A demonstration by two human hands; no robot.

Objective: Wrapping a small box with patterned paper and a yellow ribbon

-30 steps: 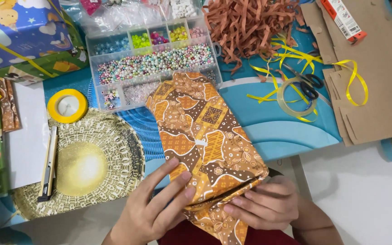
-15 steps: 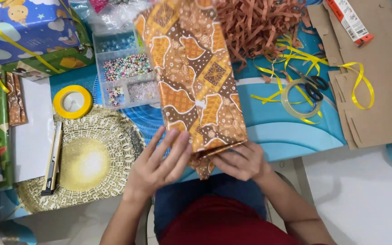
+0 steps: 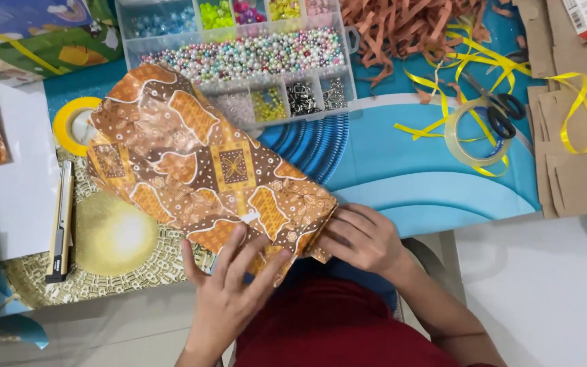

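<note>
A box wrapped in brown and orange patterned paper (image 3: 198,163) lies tilted across the table's near edge, its far end pointing up and left. My left hand (image 3: 229,295) rests flat on its near side, fingers spread over the paper. My right hand (image 3: 361,238) pinches the folded paper at the box's right end. A small strip of white tape (image 3: 249,217) sits on the wrapping near my left fingers.
A clear bead organiser (image 3: 239,51) stands behind the box. Yellow tape roll (image 3: 69,126), utility knife (image 3: 59,224) and gold placemat (image 3: 110,238) lie at left. Clear tape roll (image 3: 473,132), scissors (image 3: 497,109), yellow ribbon (image 3: 572,109), shredded brown paper (image 3: 409,24) and cardboard (image 3: 575,156) lie at right.
The wrapped box has swung from pointing straight away to lying tilted toward the left. Both hands stayed at its near end, my right hand now at its right end.
</note>
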